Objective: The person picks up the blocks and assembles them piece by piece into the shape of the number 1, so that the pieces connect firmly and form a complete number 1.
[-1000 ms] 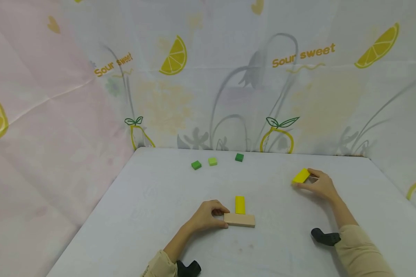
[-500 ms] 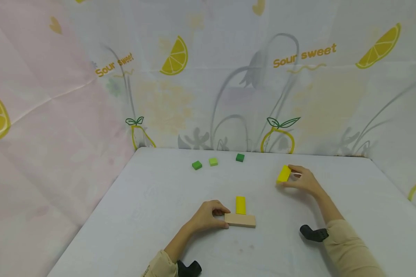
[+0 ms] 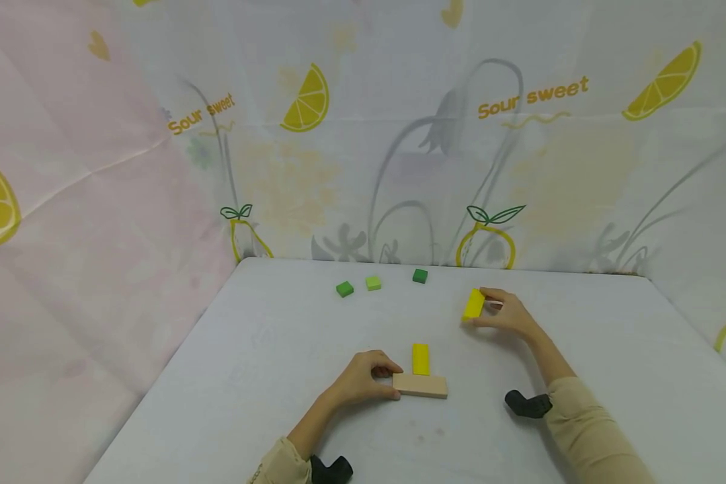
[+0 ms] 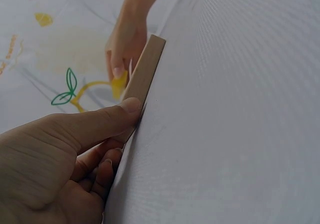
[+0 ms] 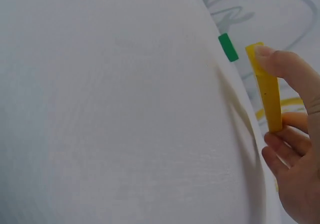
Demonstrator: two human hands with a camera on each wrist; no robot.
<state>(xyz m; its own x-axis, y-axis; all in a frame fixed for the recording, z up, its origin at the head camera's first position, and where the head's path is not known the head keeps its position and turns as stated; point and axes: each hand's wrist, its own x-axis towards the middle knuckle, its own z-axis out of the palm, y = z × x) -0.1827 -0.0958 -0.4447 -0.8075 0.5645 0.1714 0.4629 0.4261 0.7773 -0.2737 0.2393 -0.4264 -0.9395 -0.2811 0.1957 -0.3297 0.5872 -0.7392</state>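
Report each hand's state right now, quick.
Left hand: holding the plain wooden block by one end.
Right hand: holding a yellow block, pinched at its ends.

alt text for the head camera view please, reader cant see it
A person's right hand pinches a yellow block over a white table while the left hand grips one end of a plain wooden block. A second yellow block is just beyond the wooden one, and three green blocks sit near the far edge, before a lemon-print backdrop.
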